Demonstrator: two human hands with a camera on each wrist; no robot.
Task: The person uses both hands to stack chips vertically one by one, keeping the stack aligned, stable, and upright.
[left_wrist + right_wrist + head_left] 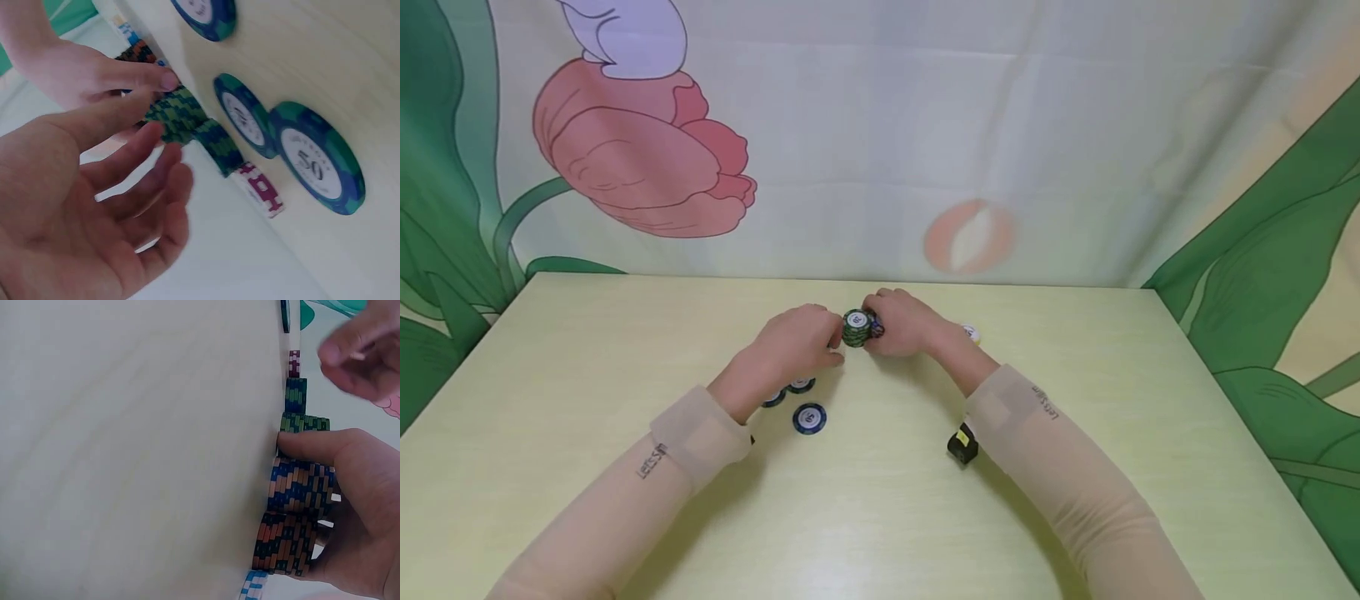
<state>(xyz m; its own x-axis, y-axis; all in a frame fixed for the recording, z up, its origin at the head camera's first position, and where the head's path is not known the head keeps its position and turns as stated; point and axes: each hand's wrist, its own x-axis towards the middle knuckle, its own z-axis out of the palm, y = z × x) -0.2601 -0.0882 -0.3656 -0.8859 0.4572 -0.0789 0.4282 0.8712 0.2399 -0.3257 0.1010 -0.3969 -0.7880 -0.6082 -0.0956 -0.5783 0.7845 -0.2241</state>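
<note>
My right hand (904, 323) grips poker chip stacks at the back middle of the table. In the right wrist view, its thumb (312, 445) lies at the front between a green stack (306, 423) and a blue-and-tan stack (300, 487). The other fingers go behind the stacks and are mostly hidden. A black-and-orange stack (284, 544) stands beside the blue-and-tan one. Just left of the green stack is my left hand (793, 337). Nothing is in it, and its fingers hang loosely bent in the left wrist view.
Beside the green stack are a shorter dark green stack (219, 147) and a low purple-and-white stack (262, 187). Several loose chips marked 50 lie flat near my left forearm, one (808, 418) nearest me. A yellow-edged chip (972, 333) shows behind my right wrist.
</note>
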